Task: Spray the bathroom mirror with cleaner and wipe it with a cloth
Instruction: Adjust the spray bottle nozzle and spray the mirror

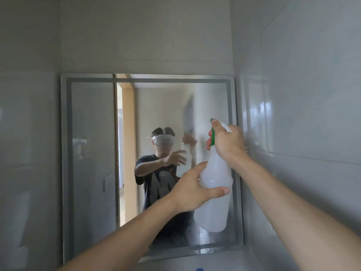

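Note:
A square mirror (93,153) with a grey frosted border hangs on the tiled wall ahead. Its right half looks misted, with droplets near the lower right corner. A translucent white spray bottle (214,204) with a green trigger is held up in front of the mirror's right side. My right hand (226,141) grips the spray head, fingers on the trigger. My left hand (193,188) wraps the bottle's body from the left. The mirror reflects a person in a dark T-shirt and both arms. No cloth is in view.
Glossy pale tiled walls close in on the left and the right (304,114). A small blue object (199,269) peeks in at the bottom edge. The mirror reflects a wooden door frame behind me.

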The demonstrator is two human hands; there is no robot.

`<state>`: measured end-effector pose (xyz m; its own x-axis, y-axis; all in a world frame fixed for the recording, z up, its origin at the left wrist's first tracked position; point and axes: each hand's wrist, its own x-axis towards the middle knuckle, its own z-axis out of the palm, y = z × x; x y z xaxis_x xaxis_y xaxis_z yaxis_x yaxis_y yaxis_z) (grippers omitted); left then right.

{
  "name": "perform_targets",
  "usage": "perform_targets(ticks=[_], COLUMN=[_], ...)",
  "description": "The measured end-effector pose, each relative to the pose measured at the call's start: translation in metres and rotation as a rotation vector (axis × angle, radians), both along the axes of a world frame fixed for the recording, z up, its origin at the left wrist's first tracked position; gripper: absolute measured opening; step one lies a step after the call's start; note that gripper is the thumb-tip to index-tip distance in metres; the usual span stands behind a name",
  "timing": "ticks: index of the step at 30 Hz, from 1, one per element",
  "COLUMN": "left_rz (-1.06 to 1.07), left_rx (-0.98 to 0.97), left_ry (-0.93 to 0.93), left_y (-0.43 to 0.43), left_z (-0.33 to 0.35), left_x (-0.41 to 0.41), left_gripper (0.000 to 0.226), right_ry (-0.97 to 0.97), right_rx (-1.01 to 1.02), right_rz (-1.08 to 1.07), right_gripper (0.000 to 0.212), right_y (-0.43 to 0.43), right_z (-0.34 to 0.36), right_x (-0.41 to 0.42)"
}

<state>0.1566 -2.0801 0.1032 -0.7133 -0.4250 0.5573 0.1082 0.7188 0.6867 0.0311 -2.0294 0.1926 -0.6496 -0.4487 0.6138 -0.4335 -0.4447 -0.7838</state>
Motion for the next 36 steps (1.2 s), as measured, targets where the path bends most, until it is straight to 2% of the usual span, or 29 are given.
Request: perform_targets(ticks=[5, 14, 22, 28, 34, 36], left_rz=[0.004, -0.027, 0.002, -0.028, -0.083, -0.080], left_rx=[0.022, 0.077, 0.144, 0.182, 0.240, 0.255], left_ry=[-0.014, -0.075, -0.146, -0.139, -0.096, -0.086], left_y=[-0.004, 0.002, 0.004, 0.004, 0.008, 0.011], left_z=[-0.009, -0.041, -0.074, -0.084, -0.089, -0.093], left_x=[0.005, 0.013, 0.012, 0.018, 0.032, 0.035], left_gripper=[0.065, 0.059, 0.082, 0.077, 0.070, 0.068], right_ry=[-0.015, -0.055, 0.028, -0.007, -0.092, -0.095], right_rx=[-0.029, 0.019, 0.139, 0.155, 0.182, 0.221], right_rz=[0.039, 0.071, 0.009, -0.011, 0.129, 0.158], right_gripper=[0.042, 0.040, 0.048, 0.046, 0.030, 0.034], right_y=[-0.004, -0.001, 0.002, 0.000, -0.001, 0.001], right_z=[-0.007, -0.040, -0.073, -0.083, -0.091, -0.094], right_x=[0.004, 0.007, 0.016, 0.021, 0.022, 0.023])
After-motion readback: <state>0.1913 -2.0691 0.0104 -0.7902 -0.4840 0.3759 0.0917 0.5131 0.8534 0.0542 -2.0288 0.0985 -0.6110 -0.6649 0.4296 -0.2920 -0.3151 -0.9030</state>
